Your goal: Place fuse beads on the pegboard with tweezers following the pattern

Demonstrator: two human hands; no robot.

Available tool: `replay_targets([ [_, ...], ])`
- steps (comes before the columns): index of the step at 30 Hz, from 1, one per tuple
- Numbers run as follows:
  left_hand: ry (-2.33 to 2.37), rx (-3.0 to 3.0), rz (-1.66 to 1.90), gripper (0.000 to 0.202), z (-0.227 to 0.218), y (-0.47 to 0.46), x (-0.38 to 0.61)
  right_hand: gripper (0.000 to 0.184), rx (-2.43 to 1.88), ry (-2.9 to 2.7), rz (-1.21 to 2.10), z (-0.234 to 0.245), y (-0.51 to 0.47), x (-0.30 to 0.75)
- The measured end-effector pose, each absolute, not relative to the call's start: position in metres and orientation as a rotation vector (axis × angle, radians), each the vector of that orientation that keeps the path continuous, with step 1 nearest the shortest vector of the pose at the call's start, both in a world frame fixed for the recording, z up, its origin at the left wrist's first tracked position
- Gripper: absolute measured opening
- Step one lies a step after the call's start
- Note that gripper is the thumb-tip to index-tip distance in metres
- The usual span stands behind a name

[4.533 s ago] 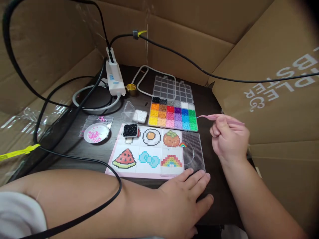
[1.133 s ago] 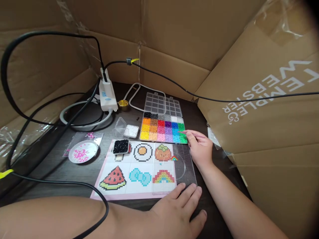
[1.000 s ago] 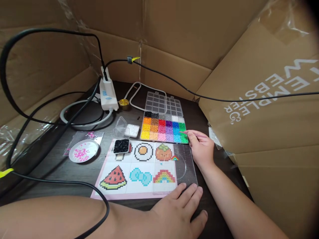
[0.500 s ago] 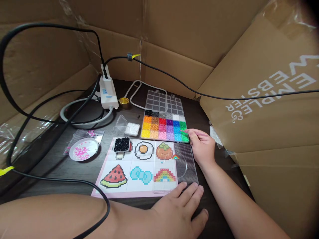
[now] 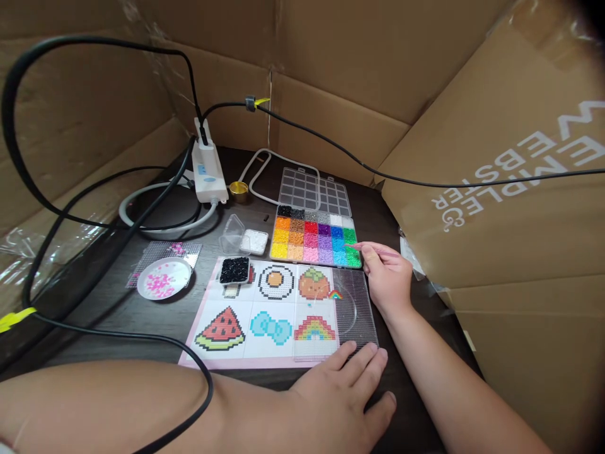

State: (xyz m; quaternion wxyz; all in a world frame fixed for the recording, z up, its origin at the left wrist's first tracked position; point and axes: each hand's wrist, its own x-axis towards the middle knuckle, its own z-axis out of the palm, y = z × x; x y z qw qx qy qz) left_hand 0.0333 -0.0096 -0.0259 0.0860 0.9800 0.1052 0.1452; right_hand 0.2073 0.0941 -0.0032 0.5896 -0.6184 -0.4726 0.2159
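Pink tweezers [image 5: 366, 245] are pinched in my right hand [image 5: 390, 277], their tips over the blue and green compartments of the bead box [image 5: 312, 262]. Whether the tips hold a bead is too small to tell. My left hand [image 5: 343, 391] lies flat, fingers spread, with fingertips on the near edge of the clear pegboard [image 5: 363, 296]. That board covers the right part of the pattern sheet [image 5: 278, 315], over the persimmon and rainbow pictures. A small rainbow of beads [image 5: 335, 294] sits on the pegboard. The sheet also shows a watermelon, a bow and a fried egg.
Black beads [image 5: 235, 270] and white beads [image 5: 254, 241] fill small square boxes. A white dish [image 5: 165, 277] of pink and white beads overlaps another pegboard [image 5: 146, 255]. Black cable [image 5: 142, 337] loops at left near a power strip [image 5: 209, 173]. Cardboard walls [image 5: 331, 94] surround the table.
The view has shifted slightly, so the table items appear a little right and up. My right hand still holds the tweezers over the bead box; my left hand has stayed in place.
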Motion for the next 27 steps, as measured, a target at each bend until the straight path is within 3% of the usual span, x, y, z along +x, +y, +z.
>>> replay_targets([
  [27, 0.314, 2.898, 0.406, 0.044, -0.0233, -0.0106, 0.0334, 0.026, -1.466, -1.117, 0.501, -0.0055, 0.0955, 0.2098],
])
